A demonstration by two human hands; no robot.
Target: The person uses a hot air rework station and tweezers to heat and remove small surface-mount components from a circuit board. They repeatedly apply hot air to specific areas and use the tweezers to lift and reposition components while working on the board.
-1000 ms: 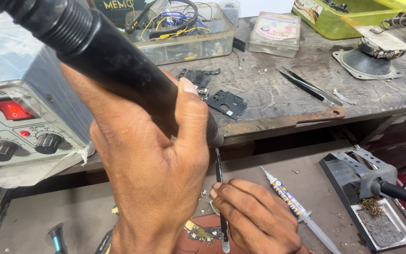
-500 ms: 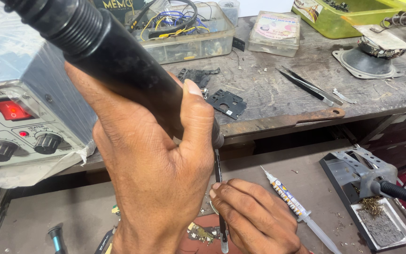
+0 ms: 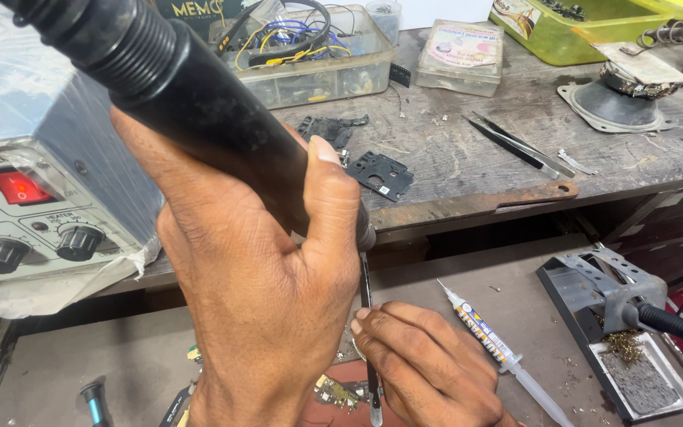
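My left hand (image 3: 262, 292) grips a thick black hot-air wand (image 3: 175, 87), its handle running up to the top left and its nozzle end pointing down behind my thumb. My right hand (image 3: 428, 368) sits low at the front, pinching thin dark tweezers (image 3: 368, 332) that point down at a small circuit board (image 3: 340, 392) with gold parts on a reddish mat. The board is mostly hidden by both hands.
A grey rework station (image 3: 37, 213) with a lit red switch and two knobs stands left. A flux syringe (image 3: 492, 352) lies right of my hand, a soldering iron stand (image 3: 618, 316) further right. Tweezers (image 3: 519, 146), black board pieces (image 3: 381, 174) and plastic bins (image 3: 318, 67) are on the wooden shelf.
My left hand with the wand has shifted slightly; my right hand and the tweezers stay at the board.
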